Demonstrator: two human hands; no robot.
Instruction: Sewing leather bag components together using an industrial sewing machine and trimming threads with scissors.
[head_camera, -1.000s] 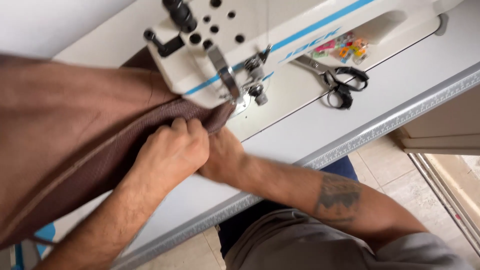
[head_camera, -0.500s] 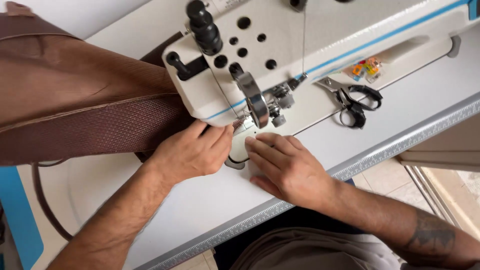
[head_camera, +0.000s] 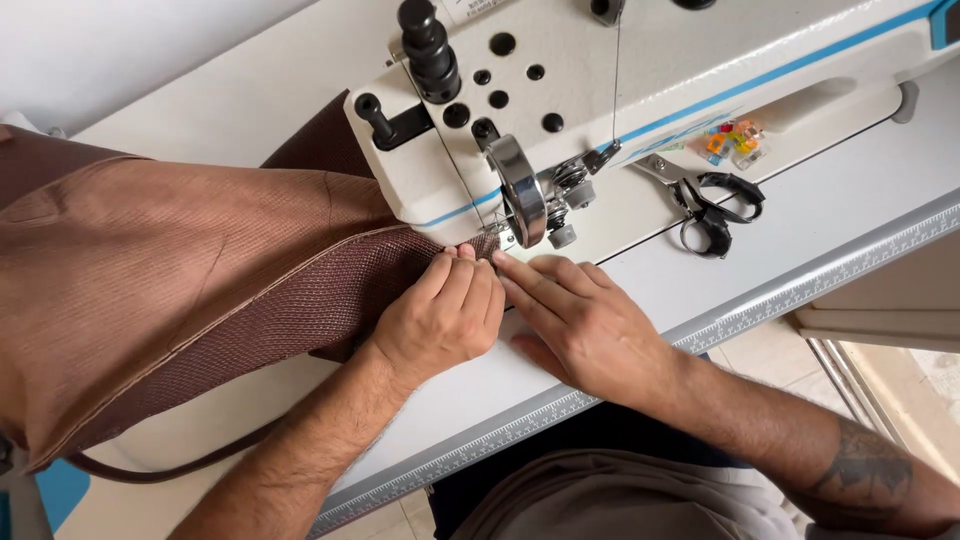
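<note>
Rust-brown fabric (head_camera: 150, 260) with a fine woven grain lies at left, bordered by a darker maroon mesh panel (head_camera: 300, 310) of tiny dots. The sewing machine (head_camera: 620, 90) is white with a thin blue stripe and black knobs. Black-handled scissors (head_camera: 710, 205) sit far right beside multicoloured clips (head_camera: 733, 140) on the white table (head_camera: 830, 230).

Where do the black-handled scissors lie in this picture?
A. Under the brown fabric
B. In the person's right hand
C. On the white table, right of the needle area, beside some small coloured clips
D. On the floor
C: the scissors rest on the white table next to the coloured clips, apart from both hands.
</note>
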